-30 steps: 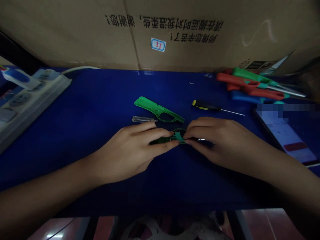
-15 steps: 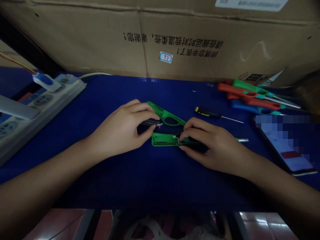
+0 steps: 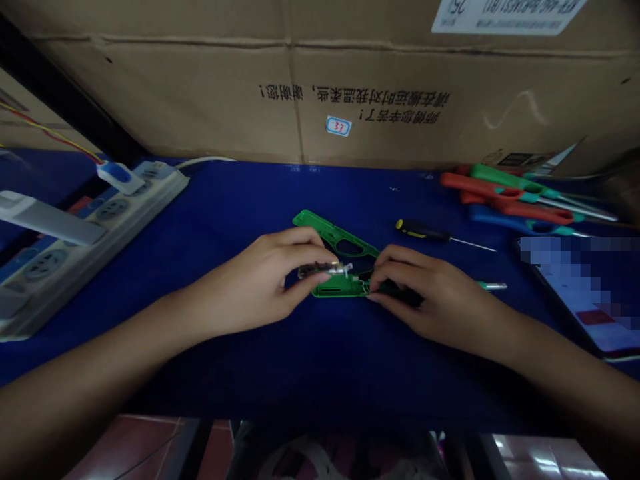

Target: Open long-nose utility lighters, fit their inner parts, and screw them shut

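My left hand [image 3: 265,283] is closed in a pinch on a small clear tube part [image 3: 324,270], held just above a green plastic shell half [image 3: 336,287] that lies on the blue table [image 3: 200,253]. My right hand [image 3: 425,297] is closed on the right end of that shell half, where a metal tip [image 3: 493,286] sticks out past my fingers. A second green shell half [image 3: 333,235] with a trigger loop lies just behind my hands.
A black and yellow screwdriver [image 3: 433,233] lies behind my right hand. Several red, green and blue long lighters [image 3: 520,197] are piled at the back right. A phone [image 3: 585,293] sits at the right edge, a power strip [image 3: 90,230] at the left, a cardboard box [image 3: 350,80] behind.
My left hand let go of the green shell half, reached back for the clear tube part and brought it over the shell. My right hand stayed on the shell.
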A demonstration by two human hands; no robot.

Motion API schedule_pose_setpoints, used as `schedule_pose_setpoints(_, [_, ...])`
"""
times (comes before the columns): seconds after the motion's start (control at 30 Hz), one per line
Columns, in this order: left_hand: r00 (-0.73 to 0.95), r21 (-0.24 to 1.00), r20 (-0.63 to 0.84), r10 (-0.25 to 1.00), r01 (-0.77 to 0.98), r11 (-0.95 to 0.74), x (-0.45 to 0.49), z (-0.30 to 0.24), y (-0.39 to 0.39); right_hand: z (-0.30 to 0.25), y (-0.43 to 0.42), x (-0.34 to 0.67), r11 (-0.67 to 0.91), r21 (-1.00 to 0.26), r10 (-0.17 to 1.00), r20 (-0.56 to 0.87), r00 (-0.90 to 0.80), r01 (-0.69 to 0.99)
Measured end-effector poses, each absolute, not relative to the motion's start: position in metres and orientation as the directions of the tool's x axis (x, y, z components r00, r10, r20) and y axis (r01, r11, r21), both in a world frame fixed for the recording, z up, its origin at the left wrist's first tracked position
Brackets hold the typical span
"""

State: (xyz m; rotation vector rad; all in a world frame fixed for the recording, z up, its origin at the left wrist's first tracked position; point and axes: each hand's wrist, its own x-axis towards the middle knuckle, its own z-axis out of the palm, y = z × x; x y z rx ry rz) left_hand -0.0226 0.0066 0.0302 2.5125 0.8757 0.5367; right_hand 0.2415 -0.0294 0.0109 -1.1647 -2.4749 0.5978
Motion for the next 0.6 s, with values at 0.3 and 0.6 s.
schedule_pose_setpoints(0.3, [0.729, 0.553, 0.265, 0.631, 0.421, -0.719, -0.01, 0.011, -0.011, 0.011, -0.029, 0.242, 0.551, -0.548, 0.797, 0.125, -0.59, 0.629])
schedule_pose_setpoints(0.6, [0.734, 0.566, 0.254, 0.63, 0.416, -0.712, -0.009, 0.012, -0.01, 0.009, -0.028, 0.244, 0.584, -0.561, 0.775, 0.17, -0.608, 0.587])
